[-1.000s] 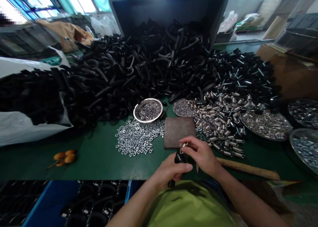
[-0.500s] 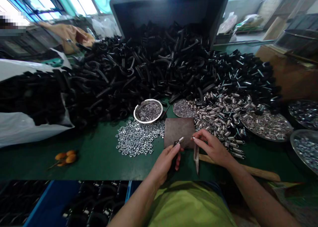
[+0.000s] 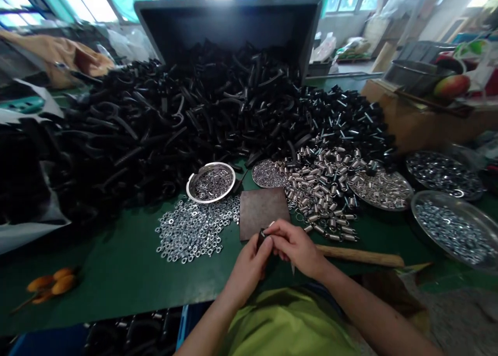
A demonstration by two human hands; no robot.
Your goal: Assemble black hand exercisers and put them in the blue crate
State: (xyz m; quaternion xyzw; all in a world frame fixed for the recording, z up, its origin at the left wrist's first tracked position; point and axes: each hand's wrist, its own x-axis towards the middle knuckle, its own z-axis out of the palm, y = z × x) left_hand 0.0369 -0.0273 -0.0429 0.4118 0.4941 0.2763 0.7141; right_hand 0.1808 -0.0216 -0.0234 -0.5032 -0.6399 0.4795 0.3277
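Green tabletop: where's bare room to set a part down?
Widest on the green tabletop: between the orange fruits and the loose metal rings. The dark square plate is bare beyond the right hand. Crowded: heaped curved black parts behind; coil springs and metal dishes right of the plate.

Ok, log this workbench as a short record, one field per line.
Surface: green table
Left hand: grips a small black part
Right hand: fingers at that part's upper end; anything pinched there is hidden
Just beyond hands: dark square slab
Left of slab: loose metal rings
Right of slab: scattered springs
Near right forearm: wooden handle
Back: heap of black pieces, gray bin
Near left edge: orange fruits
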